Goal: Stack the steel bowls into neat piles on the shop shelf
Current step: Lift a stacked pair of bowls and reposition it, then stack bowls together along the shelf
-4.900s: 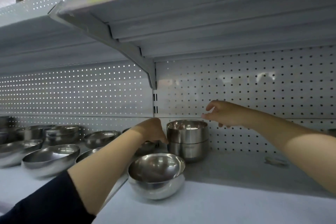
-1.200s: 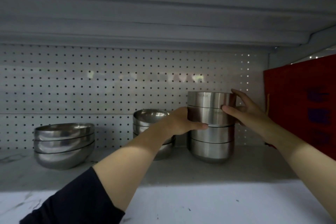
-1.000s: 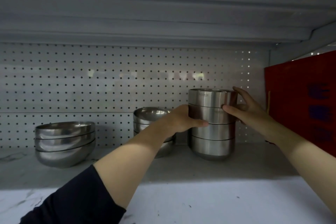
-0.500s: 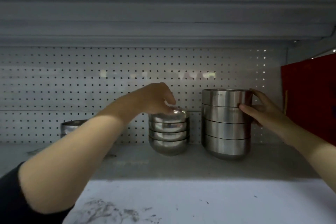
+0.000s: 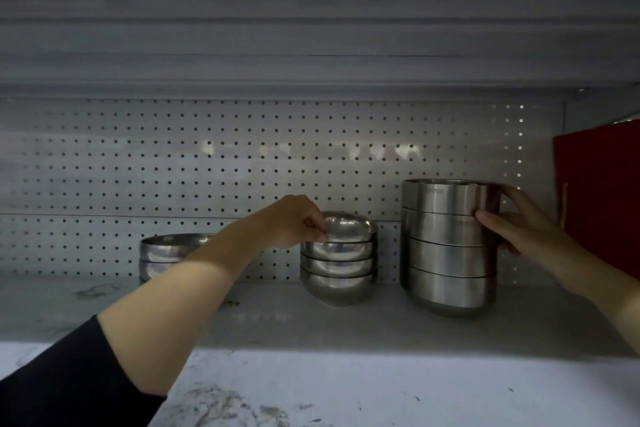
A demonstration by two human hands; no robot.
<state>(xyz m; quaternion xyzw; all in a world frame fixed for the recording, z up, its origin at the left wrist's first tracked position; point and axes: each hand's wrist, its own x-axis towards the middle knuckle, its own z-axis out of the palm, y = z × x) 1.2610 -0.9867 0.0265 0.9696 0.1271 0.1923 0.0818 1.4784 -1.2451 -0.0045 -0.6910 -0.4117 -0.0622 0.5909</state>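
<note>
From the head view, the only one there is, two hands reach to the back of the shop shelf (image 5: 346, 333), each at its own pile of steel bowls. The left hand (image 5: 294, 220) is curled at the near-left rim of the top bowl (image 5: 349, 227) of the low pile (image 5: 337, 262), its fingertips pinching or hooking that rim; the top bowl tilts slightly, its mouth showing toward the camera, so it is not yet nested flat on the bowls beneath. The right hand (image 5: 512, 224) wraps the right side of the tall pile (image 5: 448, 246), thumb on the near face at the seam between the two upper bowls and fingers curled round the far side, gripping it. The tall pile stands just to the right of the low pile, apart by a narrow gap, and both lie straight ahead of the hands against the pegboard back (image 5: 242, 166). A third pile (image 5: 169, 253) sits well to the left, beyond the left forearm and partly hidden by it. A red box (image 5: 602, 198) stands just to the right of the right hand. The relation that matters next, I judge, is the tilted top bowl against its pile's upright axis: the left hand is on it already and only needs to press or shift it level, while the right hand appears to be steadying or squaring the taller column, whose bowls look aligned.
</note>
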